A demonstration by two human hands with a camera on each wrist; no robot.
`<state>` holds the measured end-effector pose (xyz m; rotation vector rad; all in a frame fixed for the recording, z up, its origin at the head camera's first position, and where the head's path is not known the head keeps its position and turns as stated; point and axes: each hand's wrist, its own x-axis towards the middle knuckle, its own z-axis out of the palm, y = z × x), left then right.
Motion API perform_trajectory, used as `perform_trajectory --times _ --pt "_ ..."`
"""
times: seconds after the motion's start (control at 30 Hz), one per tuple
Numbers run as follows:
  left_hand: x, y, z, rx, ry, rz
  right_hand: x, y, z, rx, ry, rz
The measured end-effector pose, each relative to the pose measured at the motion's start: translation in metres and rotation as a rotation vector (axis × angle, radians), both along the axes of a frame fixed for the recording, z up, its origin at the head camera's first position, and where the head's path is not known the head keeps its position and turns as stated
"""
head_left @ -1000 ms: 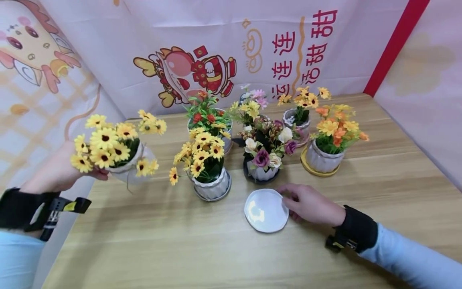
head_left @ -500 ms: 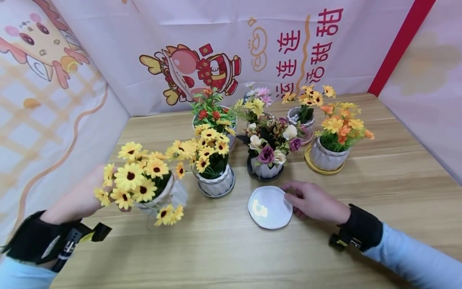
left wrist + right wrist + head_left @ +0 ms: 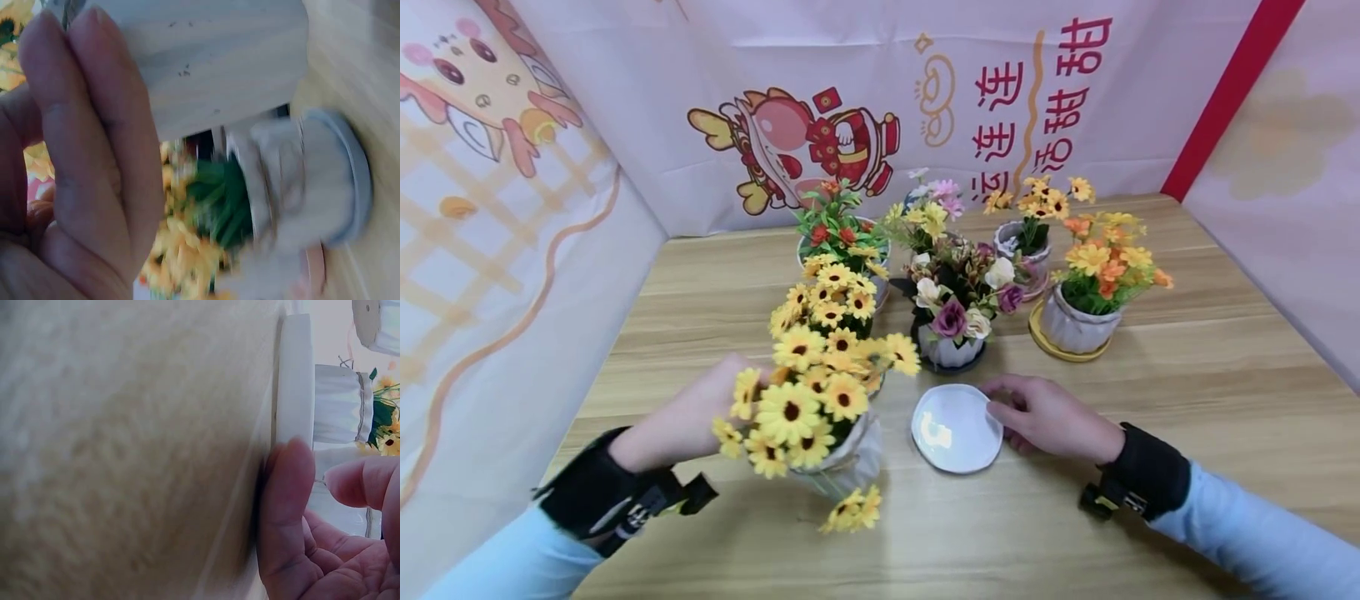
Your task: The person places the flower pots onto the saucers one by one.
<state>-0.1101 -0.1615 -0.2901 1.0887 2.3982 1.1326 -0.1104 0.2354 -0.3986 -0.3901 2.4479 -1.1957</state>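
Observation:
My left hand (image 3: 718, 404) grips a whitish flower pot (image 3: 859, 462) with yellow daisies (image 3: 793, 412), held tilted in the air left of a white saucer (image 3: 957, 429). In the left wrist view, two fingers (image 3: 112, 125) lie along the pot's pale wall (image 3: 225, 69). My right hand (image 3: 1052, 417) is at the saucer's right rim, thumb and fingers bent around the edge. From the right wrist, a fingertip (image 3: 295, 453) touches the saucer's side (image 3: 295, 381); the thumb (image 3: 353, 481) sits higher, and its contact is unclear. The saucer lies flat on the table.
Behind stand several potted flowers on saucers: purple and cream roses (image 3: 951, 354) on a dark saucer, an orange-flowered pot (image 3: 1078, 325) on a yellow saucer (image 3: 1070, 354). Another yellow daisy plant (image 3: 829, 304) is partly hidden by the lifted one. A printed cloth (image 3: 850, 50) hangs behind.
My left hand has carried the daisy pot from the far left to the right and nearer, close to the saucer. The right hand and saucer stay in place.

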Motion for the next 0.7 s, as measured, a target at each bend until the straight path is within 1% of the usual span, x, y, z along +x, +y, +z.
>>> perform_trajectory --times 0.03,0.1,0.2,0.33,0.43,0.47,0.5,0.53,0.63,0.67,0.7 --pt "-0.001 0.007 -0.002 0.011 -0.033 -0.010 0.000 0.000 0.000 0.001 0.001 0.000" --pt "-0.004 0.022 -0.007 0.018 -0.052 -0.025 0.000 0.001 -0.001 0.000 0.004 0.001" --pt "-0.007 0.044 -0.012 0.031 -0.074 -0.028 -0.001 0.002 -0.001 -0.003 0.015 -0.001" --pt "-0.011 0.073 -0.018 0.032 -0.079 -0.008 -0.001 0.002 -0.002 -0.024 -0.006 -0.022" --pt "-0.014 0.091 -0.023 0.042 -0.117 0.002 -0.001 0.003 -0.002 -0.085 -0.031 -0.026" --pt "-0.015 0.096 -0.026 0.052 -0.135 0.002 -0.001 0.004 -0.003 -0.109 -0.032 -0.020" --pt "-0.017 0.101 -0.028 0.055 -0.129 0.003 -0.001 0.004 -0.003 -0.129 -0.027 -0.014" --pt "-0.018 0.106 -0.030 0.067 -0.139 0.002 -0.001 0.005 -0.004 -0.140 -0.017 -0.005" --pt "-0.023 0.114 -0.036 0.105 -0.133 -0.010 0.000 0.007 -0.005 -0.134 0.012 0.013" --pt "-0.023 0.117 -0.035 0.112 -0.132 -0.008 0.000 0.007 -0.005 -0.124 0.013 0.012" --pt "-0.024 0.119 -0.037 0.118 -0.114 -0.011 0.001 0.008 -0.006 -0.113 0.011 0.009"
